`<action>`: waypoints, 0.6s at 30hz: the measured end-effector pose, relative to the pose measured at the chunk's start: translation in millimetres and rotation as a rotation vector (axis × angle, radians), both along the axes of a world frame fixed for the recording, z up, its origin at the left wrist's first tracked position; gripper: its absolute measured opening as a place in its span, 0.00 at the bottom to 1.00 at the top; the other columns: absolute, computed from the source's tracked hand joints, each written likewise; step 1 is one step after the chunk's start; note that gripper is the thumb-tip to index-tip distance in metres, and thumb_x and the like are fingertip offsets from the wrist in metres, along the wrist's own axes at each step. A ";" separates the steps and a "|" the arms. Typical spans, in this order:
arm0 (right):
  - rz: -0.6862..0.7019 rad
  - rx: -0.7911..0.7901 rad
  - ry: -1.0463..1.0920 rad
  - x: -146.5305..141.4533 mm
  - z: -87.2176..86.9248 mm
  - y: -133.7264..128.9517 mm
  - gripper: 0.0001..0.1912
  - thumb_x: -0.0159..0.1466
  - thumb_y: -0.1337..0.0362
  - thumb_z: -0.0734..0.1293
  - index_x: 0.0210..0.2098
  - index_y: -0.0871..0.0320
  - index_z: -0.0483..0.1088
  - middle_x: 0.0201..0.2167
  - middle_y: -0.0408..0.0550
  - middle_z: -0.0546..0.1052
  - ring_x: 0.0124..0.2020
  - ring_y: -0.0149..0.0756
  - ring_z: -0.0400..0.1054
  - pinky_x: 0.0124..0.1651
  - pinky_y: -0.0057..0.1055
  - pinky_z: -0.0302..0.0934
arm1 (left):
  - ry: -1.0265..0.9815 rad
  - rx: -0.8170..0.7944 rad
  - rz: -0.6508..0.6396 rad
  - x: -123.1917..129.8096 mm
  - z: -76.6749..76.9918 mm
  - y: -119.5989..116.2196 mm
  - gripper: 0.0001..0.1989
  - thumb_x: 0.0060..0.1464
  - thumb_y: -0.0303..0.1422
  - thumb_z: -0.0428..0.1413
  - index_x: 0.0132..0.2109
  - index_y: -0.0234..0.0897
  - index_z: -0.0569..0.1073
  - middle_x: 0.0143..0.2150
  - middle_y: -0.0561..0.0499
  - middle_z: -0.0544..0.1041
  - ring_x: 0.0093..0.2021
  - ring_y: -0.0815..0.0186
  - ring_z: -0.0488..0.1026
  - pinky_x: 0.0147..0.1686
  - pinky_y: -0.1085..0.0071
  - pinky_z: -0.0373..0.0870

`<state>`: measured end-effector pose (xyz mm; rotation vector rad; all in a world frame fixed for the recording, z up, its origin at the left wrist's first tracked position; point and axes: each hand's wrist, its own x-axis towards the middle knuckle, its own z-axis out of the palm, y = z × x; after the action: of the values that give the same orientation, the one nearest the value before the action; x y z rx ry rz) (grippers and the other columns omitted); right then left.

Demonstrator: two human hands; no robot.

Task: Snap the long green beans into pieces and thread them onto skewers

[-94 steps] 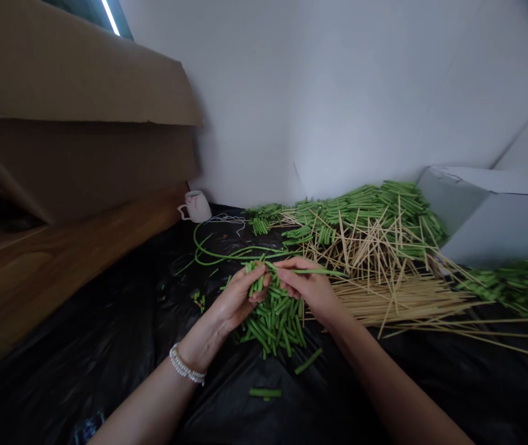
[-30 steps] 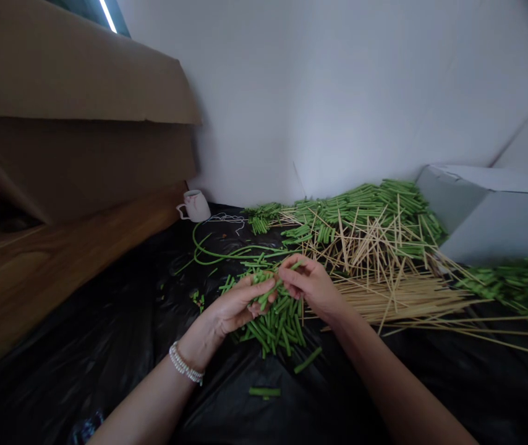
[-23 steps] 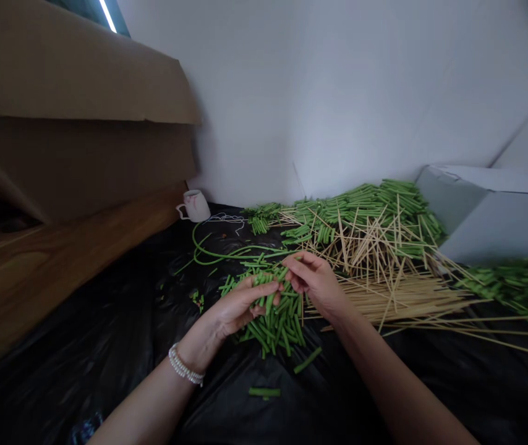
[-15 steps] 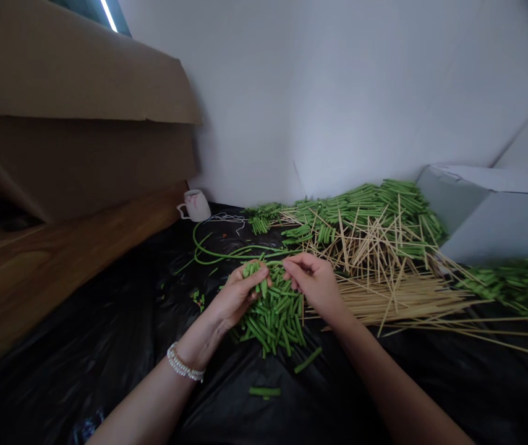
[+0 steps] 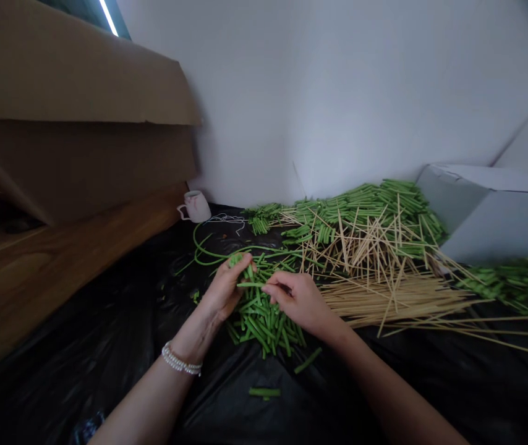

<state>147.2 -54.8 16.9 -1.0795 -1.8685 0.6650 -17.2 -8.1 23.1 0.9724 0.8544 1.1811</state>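
A person's bare left hand [image 5: 223,287], a beaded white bracelet [image 5: 180,360] at its wrist, grips a small bunch of cut green stem pieces [image 5: 248,272], while the bare right hand [image 5: 298,300] pinches a single slim, pale-green length of stem [image 5: 251,285] between thumb and fingers. The single length lies to the left of the right hand's fingertips, its long axis running nearly level across the view, its free end pointing at the left hand and its bunch, just below the bunch's upper ends. The right hand has the grasp; the left is just beside the free end, though whether the two touch cannot be told. The length looks straight, smooth and thin, lighter than the stems below; the bunched pieces look short and blunt-cut, standing roughly upright and partly hidden by the left thumb and fingers. Both hands are above a loose pile of short green stem cuttings [image 5: 264,324] on a creased black plastic sheet [image 5: 227,414], where two stray pieces lie nearer the wearer. To the right of the pile, thin tan wooden sticks [image 5: 403,300] lie in a stack; beyond them, more sticks cross at angles before a heap of bright green stem pieces [image 5: 375,201] by a pale wall [image 5: 357,93].
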 end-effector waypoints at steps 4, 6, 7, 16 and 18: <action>-0.074 0.179 -0.167 6.7 0.1 2.9 0.11 0.70 0.65 0.60 0.31 0.57 0.68 0.26 0.42 0.74 0.28 0.31 0.67 0.35 0.27 0.57 | 0.191 0.026 -0.202 3.4 -0.5 -9.0 0.16 0.50 0.42 0.64 0.31 0.34 0.71 0.23 0.56 0.68 0.20 0.76 0.60 0.18 0.80 0.49; -0.126 0.271 -0.331 8.3 -0.5 3.0 0.12 0.71 0.65 0.57 0.33 0.57 0.68 0.29 0.46 0.75 0.31 0.34 0.68 0.37 0.29 0.57 | 0.231 0.045 -0.249 4.2 -0.6 -11.3 0.17 0.52 0.44 0.62 0.30 0.34 0.70 0.21 0.56 0.67 0.19 0.76 0.58 0.18 0.80 0.47; -0.153 0.311 -0.418 8.4 -1.0 2.9 0.13 0.72 0.65 0.56 0.34 0.58 0.68 0.30 0.47 0.75 0.32 0.35 0.68 0.37 0.30 0.57 | 0.238 0.055 -0.260 4.0 -0.4 -11.4 0.18 0.52 0.45 0.62 0.30 0.34 0.70 0.21 0.56 0.67 0.19 0.77 0.57 0.17 0.79 0.46; -0.303 0.573 -0.854 3.8 -10.2 4.6 0.10 0.68 0.73 0.56 0.33 0.57 0.65 0.27 0.48 0.72 0.29 0.39 0.67 0.30 0.34 0.52 | 0.250 0.051 -0.293 1.5 1.9 -9.3 0.17 0.48 0.43 0.65 0.34 0.33 0.74 0.22 0.55 0.68 0.18 0.78 0.54 0.17 0.79 0.44; -0.340 0.579 -0.877 2.9 -11.7 5.0 0.10 0.67 0.72 0.57 0.33 0.57 0.65 0.27 0.49 0.72 0.28 0.40 0.68 0.29 0.34 0.51 | 0.232 0.023 -0.298 2.8 0.9 -10.1 0.17 0.47 0.43 0.65 0.35 0.33 0.74 0.23 0.55 0.69 0.18 0.78 0.55 0.17 0.79 0.44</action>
<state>150.1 -49.8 5.2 -1.3375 -2.2703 -0.6333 -14.4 -18.2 24.0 1.2255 0.8443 0.8357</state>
